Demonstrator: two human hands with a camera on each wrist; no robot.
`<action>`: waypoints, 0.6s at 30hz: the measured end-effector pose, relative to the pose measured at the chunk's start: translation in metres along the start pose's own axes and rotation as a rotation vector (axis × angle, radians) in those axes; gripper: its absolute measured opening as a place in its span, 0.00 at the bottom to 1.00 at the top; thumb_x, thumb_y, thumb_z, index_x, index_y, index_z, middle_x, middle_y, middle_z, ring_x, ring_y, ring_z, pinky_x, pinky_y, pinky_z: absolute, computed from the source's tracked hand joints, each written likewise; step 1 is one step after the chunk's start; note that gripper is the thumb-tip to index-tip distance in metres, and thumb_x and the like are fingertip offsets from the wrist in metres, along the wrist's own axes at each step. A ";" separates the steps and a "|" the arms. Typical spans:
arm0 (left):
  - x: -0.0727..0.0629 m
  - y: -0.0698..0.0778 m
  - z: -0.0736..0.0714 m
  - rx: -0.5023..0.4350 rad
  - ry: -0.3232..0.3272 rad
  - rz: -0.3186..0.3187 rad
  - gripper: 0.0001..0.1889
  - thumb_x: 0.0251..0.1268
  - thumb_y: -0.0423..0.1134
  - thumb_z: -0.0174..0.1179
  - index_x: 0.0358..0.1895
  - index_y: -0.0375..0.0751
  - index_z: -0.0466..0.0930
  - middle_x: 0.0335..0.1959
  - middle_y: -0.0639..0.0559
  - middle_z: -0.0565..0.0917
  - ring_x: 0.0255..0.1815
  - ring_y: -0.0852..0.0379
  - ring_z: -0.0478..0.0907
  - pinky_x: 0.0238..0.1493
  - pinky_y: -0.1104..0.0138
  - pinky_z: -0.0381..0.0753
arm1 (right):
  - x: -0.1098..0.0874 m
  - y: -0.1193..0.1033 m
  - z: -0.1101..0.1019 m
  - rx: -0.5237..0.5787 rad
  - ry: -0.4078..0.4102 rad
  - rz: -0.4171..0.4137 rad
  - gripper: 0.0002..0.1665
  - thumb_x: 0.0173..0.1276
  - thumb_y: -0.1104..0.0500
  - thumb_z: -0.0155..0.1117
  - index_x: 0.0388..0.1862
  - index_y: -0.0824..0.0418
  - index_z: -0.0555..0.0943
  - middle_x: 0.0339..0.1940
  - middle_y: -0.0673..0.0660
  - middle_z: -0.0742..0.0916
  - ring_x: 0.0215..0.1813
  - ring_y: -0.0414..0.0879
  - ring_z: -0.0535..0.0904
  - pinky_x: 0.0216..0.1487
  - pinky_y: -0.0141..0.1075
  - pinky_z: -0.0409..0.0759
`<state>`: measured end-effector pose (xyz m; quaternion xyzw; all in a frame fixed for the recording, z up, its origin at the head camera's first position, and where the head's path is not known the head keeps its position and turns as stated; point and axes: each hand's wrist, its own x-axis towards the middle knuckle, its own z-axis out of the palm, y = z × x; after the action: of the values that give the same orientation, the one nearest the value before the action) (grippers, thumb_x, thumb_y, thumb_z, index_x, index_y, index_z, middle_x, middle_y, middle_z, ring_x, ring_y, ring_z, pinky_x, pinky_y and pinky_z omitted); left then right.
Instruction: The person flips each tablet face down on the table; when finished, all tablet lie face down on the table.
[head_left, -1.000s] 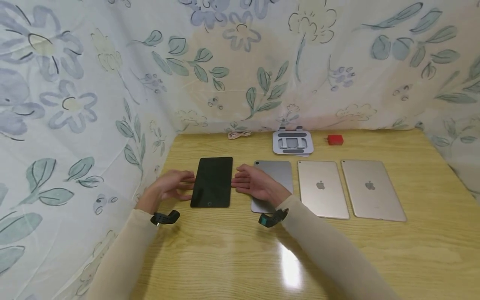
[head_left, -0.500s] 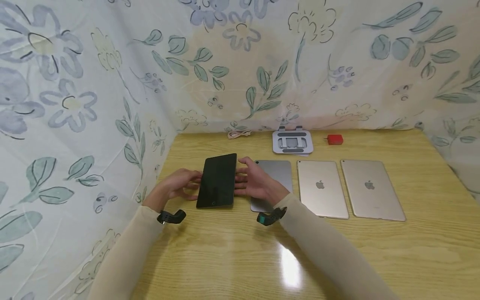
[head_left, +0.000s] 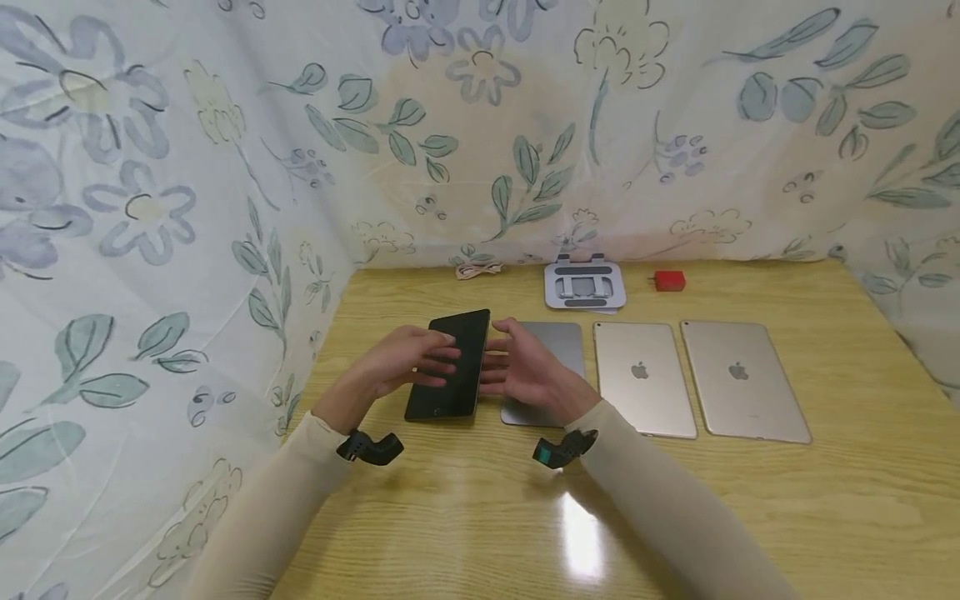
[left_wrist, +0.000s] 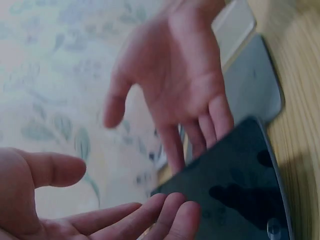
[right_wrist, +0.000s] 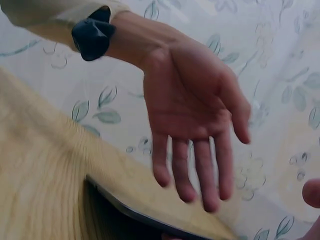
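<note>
A black tablet (head_left: 450, 392) is tilted, screen up, with its right edge raised. My left hand (head_left: 401, 358) hovers over the screen's left part with relaxed, spread fingers; whether the fingertips touch the glass cannot be told. At the raised edge, my right hand (head_left: 532, 371) has its straight fingers partly behind the tablet, its thumb held away. The left wrist view shows those fingers going behind the tablet (left_wrist: 240, 175). In the right wrist view my left hand (right_wrist: 192, 105) appears palm-on above the tablet's edge (right_wrist: 125, 207). Beneath my right hand lies a grey tablet (head_left: 566, 342).
Two gold tablets (head_left: 652, 400) (head_left: 750, 400) lie face down to the right on the wooden table (head_left: 465, 517). Behind them are a folded grey stand (head_left: 585, 286), a red charger plug (head_left: 670, 281) and a coiled cable (head_left: 477, 270). Floral cloth (head_left: 480, 167) hangs at the back and left.
The black tablet has gone from lying flat to tilted, shifting right. My left hand has left its left edge and moved over the screen. My right hand has shifted slightly right.
</note>
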<state>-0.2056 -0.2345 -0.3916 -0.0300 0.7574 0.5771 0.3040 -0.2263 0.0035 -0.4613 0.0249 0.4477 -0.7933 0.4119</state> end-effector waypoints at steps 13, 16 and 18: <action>-0.002 0.021 0.028 0.072 -0.027 0.037 0.32 0.89 0.53 0.53 0.79 0.31 0.71 0.78 0.36 0.78 0.80 0.36 0.75 0.72 0.43 0.84 | -0.033 -0.005 0.027 0.025 0.014 -0.083 0.42 0.86 0.41 0.39 0.86 0.67 0.56 0.80 0.70 0.67 0.82 0.67 0.66 0.88 0.63 0.60; -0.004 0.025 0.029 0.091 -0.036 0.032 0.33 0.88 0.55 0.52 0.81 0.33 0.70 0.79 0.37 0.77 0.82 0.36 0.72 0.72 0.40 0.83 | -0.039 -0.007 0.033 0.014 0.009 -0.105 0.39 0.87 0.41 0.38 0.83 0.66 0.61 0.82 0.71 0.66 0.83 0.69 0.64 0.88 0.64 0.60; -0.006 0.027 0.029 0.087 -0.037 0.026 0.33 0.89 0.56 0.52 0.81 0.34 0.70 0.78 0.37 0.78 0.81 0.35 0.73 0.70 0.39 0.84 | -0.042 -0.008 0.037 -0.001 0.009 -0.124 0.37 0.87 0.42 0.39 0.81 0.65 0.64 0.82 0.71 0.66 0.83 0.69 0.64 0.87 0.63 0.61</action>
<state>-0.1990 -0.2015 -0.3694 0.0037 0.7763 0.5482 0.3113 -0.1921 0.0050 -0.4166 0.0005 0.4508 -0.8168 0.3599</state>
